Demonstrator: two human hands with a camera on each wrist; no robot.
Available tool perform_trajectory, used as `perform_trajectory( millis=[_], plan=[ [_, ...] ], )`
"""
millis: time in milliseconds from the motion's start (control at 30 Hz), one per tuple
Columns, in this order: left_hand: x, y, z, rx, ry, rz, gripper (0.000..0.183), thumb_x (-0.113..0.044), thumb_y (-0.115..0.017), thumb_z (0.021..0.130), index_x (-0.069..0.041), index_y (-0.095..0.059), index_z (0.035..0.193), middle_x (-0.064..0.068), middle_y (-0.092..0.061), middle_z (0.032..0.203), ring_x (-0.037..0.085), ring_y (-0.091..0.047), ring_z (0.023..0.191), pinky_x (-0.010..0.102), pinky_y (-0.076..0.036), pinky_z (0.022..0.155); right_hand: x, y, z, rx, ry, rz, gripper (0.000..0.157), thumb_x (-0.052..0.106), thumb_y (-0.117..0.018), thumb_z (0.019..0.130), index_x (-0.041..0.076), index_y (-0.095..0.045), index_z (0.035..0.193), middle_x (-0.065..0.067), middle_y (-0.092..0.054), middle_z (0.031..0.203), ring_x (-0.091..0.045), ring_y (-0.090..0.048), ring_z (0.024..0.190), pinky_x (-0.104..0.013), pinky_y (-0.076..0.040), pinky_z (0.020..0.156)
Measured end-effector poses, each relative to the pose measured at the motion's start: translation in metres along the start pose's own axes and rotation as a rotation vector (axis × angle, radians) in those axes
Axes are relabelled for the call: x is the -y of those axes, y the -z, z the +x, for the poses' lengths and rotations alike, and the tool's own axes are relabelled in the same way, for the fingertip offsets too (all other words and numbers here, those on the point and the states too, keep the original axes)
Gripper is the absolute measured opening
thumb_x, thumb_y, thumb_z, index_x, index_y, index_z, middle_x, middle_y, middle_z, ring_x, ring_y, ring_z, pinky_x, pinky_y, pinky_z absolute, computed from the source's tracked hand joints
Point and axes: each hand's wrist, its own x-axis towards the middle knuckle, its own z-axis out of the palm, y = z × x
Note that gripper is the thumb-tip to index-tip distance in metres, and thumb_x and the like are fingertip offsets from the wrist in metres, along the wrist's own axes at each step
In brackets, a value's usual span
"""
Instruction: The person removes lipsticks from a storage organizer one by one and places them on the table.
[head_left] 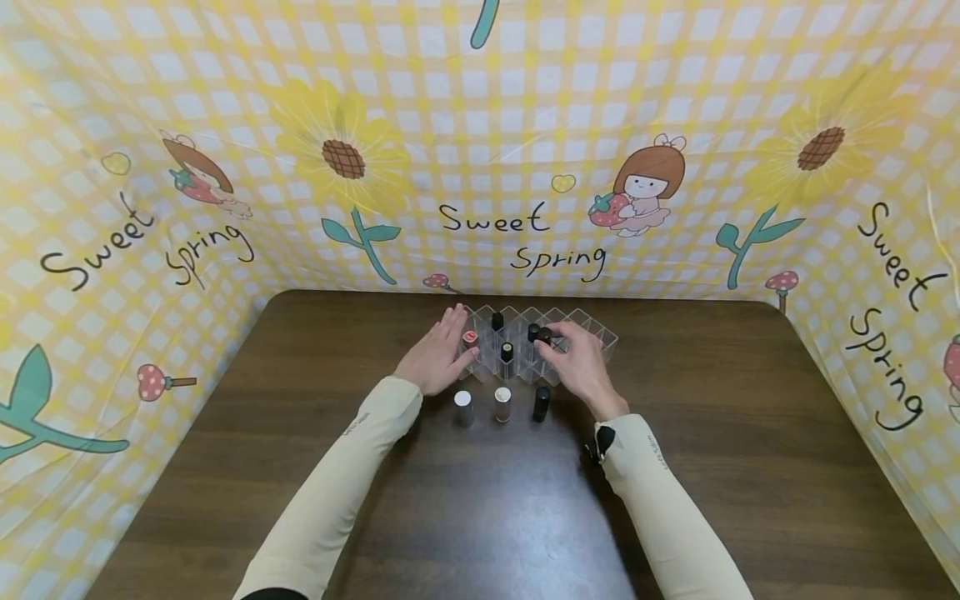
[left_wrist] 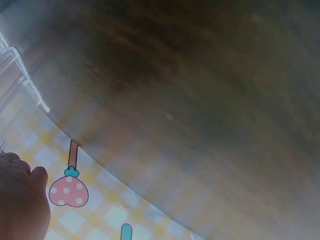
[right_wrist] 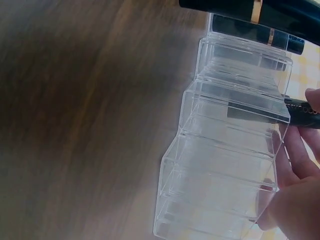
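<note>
A clear acrylic lipstick organizer [head_left: 611,340] with diamond-shaped compartments lies at the back of the table. My right hand [head_left: 581,362] pinches a black lipstick tube [head_left: 544,335] by its top. In the right wrist view, the lower part of that lipstick [right_wrist: 295,116] shows through the clear wall, inside a compartment. My left hand [head_left: 435,354] rests against the organizer's left end, fingers straight and thumb spread. Upright in the compartments are a red-topped lipstick [head_left: 470,338] by the left fingers and black lipsticks [head_left: 507,351], one of them right beside the pinched tube.
In front of the organizer stand a white-capped silver lipstick [head_left: 463,408], a white-capped lipstick with a reddish-brown body [head_left: 502,406] and a black lipstick [head_left: 541,403]. The brown wooden table [head_left: 480,517] meets a yellow checked cloth [head_left: 495,175] at the back and sides.
</note>
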Motion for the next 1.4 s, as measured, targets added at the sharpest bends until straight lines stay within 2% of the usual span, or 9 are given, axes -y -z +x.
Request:
perform_trajectory(
  millis=[400,833,1400],
  plan=[
    [0.0007,0.0003,-0.0006,0.004,-0.002,-0.004,0.077,-0.056,-0.023,0.101,-0.003,-0.006,0.155,0.013,-0.003,0.164,0.026,-0.003,0.152,0.042,-0.015,0.123,0.0031,0.0004,-0.0017,0.006,0.011,0.034,0.033,0.004,-0.073,0.08,0.003,-0.068,0.113,-0.015,-0.068,0.107,-0.032,-0.063,0.102,-0.046,-0.049,0.092],
    [0.0025,-0.0018,0.0011,0.005,0.008,-0.013,0.076,-0.052,-0.028,0.102,-0.005,-0.005,0.156,0.01,-0.001,0.164,0.024,-0.001,0.152,0.042,-0.015,0.123,0.0023,-0.0001,-0.0007,-0.003,0.016,0.029,0.03,0.006,-0.074,0.081,0.003,-0.068,0.11,-0.015,-0.068,0.105,-0.032,-0.064,0.1,-0.046,-0.049,0.092],
    [0.0028,-0.0026,0.0006,0.009,-0.002,-0.008,0.078,-0.057,-0.023,0.101,-0.005,-0.004,0.156,0.011,0.0,0.164,0.025,-0.001,0.152,0.042,-0.014,0.123,0.002,0.0044,-0.0011,-0.007,-0.026,0.096,0.027,0.007,-0.073,0.083,0.003,-0.067,0.109,-0.015,-0.07,0.106,-0.031,-0.064,0.104,-0.048,-0.047,0.096]
  ],
)
